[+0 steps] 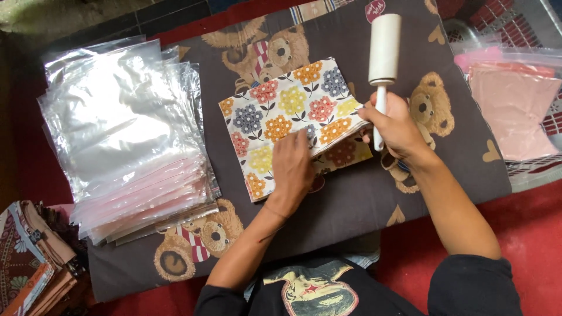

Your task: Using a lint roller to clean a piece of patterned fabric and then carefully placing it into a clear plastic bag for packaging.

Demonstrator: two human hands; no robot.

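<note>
Head: plastic bag stack left of floral cloth.

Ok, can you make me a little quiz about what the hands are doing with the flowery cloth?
1. True or false: the right hand holds a white lint roller by its handle.
2. What does the left hand press on? A) the stack of clear plastic bags B) the folded flowery cloth C) the pink packed bag
3. Fill in: the flowery cloth lies on a dark cover printed with teddy ____.

Key: 1 true; 2 B; 3 bears.
</note>
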